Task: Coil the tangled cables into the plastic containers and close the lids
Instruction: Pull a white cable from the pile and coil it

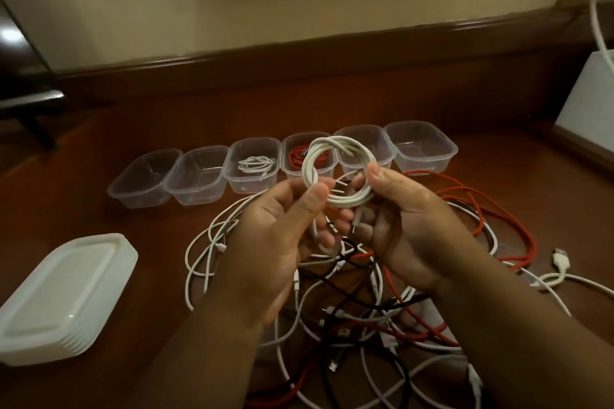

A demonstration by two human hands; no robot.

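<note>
Both hands hold up a coiled white cable (335, 156) above the table. My left hand (282, 236) pinches the coil's left side with thumb and fingers; my right hand (408, 226) grips its right side. Under the hands lies a tangle of white, red and black cables (365, 315). Behind it runs a row of several clear plastic containers (196, 176), all open. One container holds a coiled white cable (255, 164), its right neighbour a coiled red cable (295, 156). A stack of white lids (63, 295) lies at the left.
A white box (588, 103) stands at the right edge, with a white cord (598, 20) hanging from a wall socket above it. A loose white USB plug (561, 259) lies right of the tangle. A dark chair (23, 100) stands at far left.
</note>
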